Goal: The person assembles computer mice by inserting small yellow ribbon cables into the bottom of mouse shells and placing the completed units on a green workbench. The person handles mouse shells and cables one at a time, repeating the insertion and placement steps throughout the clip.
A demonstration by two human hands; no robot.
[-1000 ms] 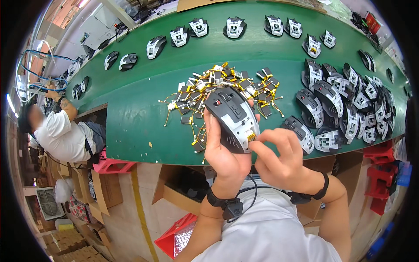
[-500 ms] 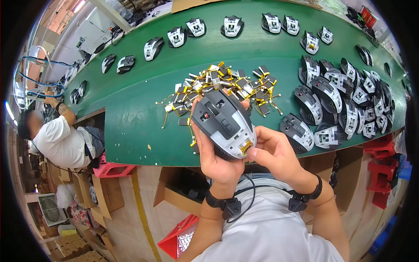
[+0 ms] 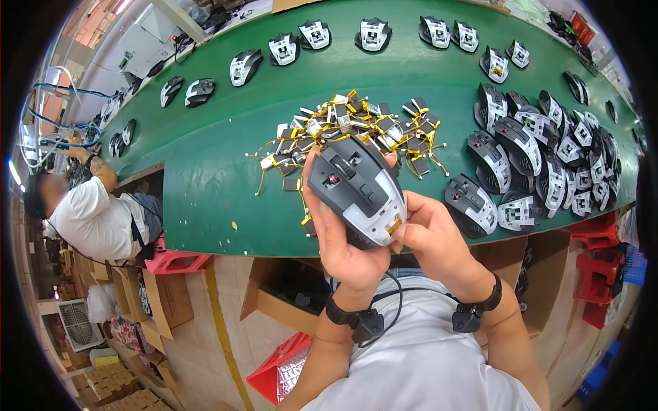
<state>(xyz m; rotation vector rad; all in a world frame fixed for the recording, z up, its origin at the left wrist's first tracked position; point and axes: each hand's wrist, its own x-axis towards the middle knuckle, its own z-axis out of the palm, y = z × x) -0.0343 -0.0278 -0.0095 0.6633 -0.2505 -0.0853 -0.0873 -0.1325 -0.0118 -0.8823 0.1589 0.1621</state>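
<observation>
A black and white computer mouse point(image 3: 358, 190), its top cover off, lies in my left hand point(image 3: 348, 259), whose fingers are wrapped around its side and underside. At its rear opening shows a small yellow-taped piece point(image 3: 394, 225). My right hand point(image 3: 439, 238) is closed, with thumb and curled fingers at the rear edge of the mouse; the thumb tip touches beside the yellow piece. Just beyond the mouse spreads a heap of small battery packs point(image 3: 336, 122) with yellow tape and thin wires. The right fingertips are partly hidden.
Many similar mice point(image 3: 517, 147) are heaped at the right of the green table point(image 3: 205, 205). Another row of mice point(image 3: 282, 49) lines the far side. A person in white point(image 3: 96, 219) sits at the left. Cardboard boxes point(image 3: 288, 288) and red stools point(image 3: 595, 274) stand below the table edge.
The view has shifted slightly, and the mouse appears a little further right. My right thumb has moved slightly up along the rear edge, beside the yellow piece. The left hand keeps its hold.
</observation>
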